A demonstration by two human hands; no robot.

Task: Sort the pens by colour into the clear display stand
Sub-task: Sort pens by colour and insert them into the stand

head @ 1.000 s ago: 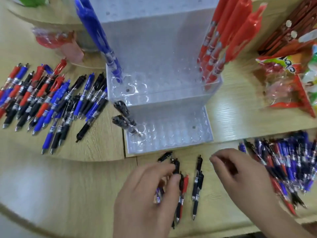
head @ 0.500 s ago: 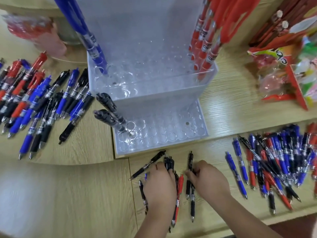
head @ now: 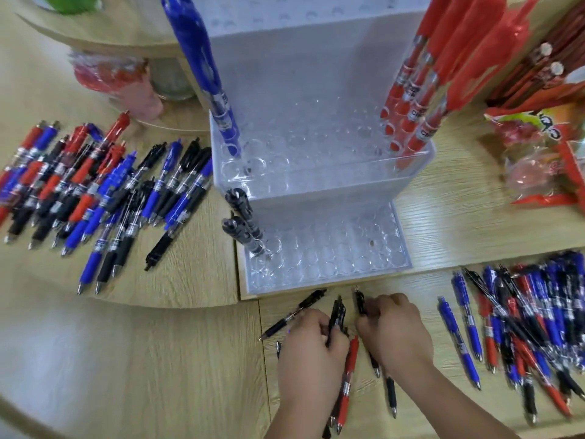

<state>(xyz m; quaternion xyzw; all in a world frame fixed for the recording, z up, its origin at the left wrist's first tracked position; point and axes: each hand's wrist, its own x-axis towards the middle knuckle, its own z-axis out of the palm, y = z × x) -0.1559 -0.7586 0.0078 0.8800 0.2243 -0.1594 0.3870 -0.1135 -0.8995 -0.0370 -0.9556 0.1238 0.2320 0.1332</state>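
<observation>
A: What lies left of the clear display stand (head: 323, 213)?

B: A spread of loose pens (head: 95, 191), red, blue and black mixed, flat on the wooden table (head: 158, 359) with most tips toward the near edge.

A: And in the stand itself?

B: At the left end of its upper tier a blue pen (head: 202, 64) stands in a hole, leaning a little. Below that, at the left end of the lower tier, two black pens (head: 243, 223) stand one behind the other. At the right end of the upper tier is a cluster of red pens (head: 421, 90), upright and close together.

A: The hands?

B: Both are just in front of the stand's lower tier, low over the table. The left hand (head: 311, 353) has its fingers curled round a small bunch of black pens (head: 336, 315). A single black pen (head: 294, 313) lies slantwise just to its left. Between the hands a red pen (head: 348, 375) lies on the table. The right hand (head: 392, 334) pinches one black pen (head: 360, 301) near its top end, the clip end pointing toward the stand.

A: Further right?

B: In front and to the right of the stand, a second heap of mixed pens (head: 531, 327). Beside the stand's upper tier on the right, some snack packets (head: 544, 153) in red and clear wrapping.
</observation>
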